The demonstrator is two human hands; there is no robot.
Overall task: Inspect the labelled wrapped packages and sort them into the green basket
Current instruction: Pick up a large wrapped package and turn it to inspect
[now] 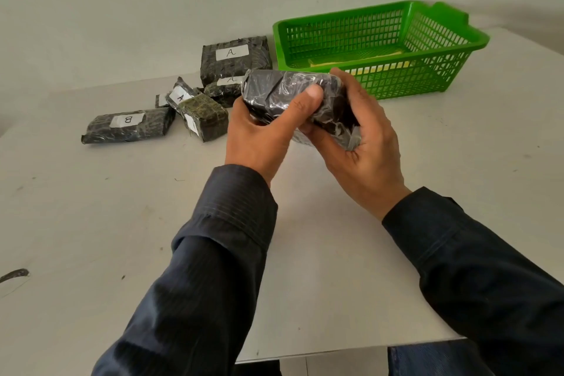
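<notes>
Two hands on one wrapped package (283,91), held above the table (305,253) near the green basket (427,73): left hand (262,131) pinching with thumb on top, right hand (366,143) curled round its end. Shows no label on this face. May slip on glossy film, or go in unread.

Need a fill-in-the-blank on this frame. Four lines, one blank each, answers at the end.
1. The left hand and right hand grip the held package, whose visible side shows ____ label.
2. The leftmost package on the table bears the letter ____.
3. The largest package, next to the basket, bears the letter ____.
4. Inside the basket lies a flat item coloured ____.

Answers: no; B; A; yellow
</notes>
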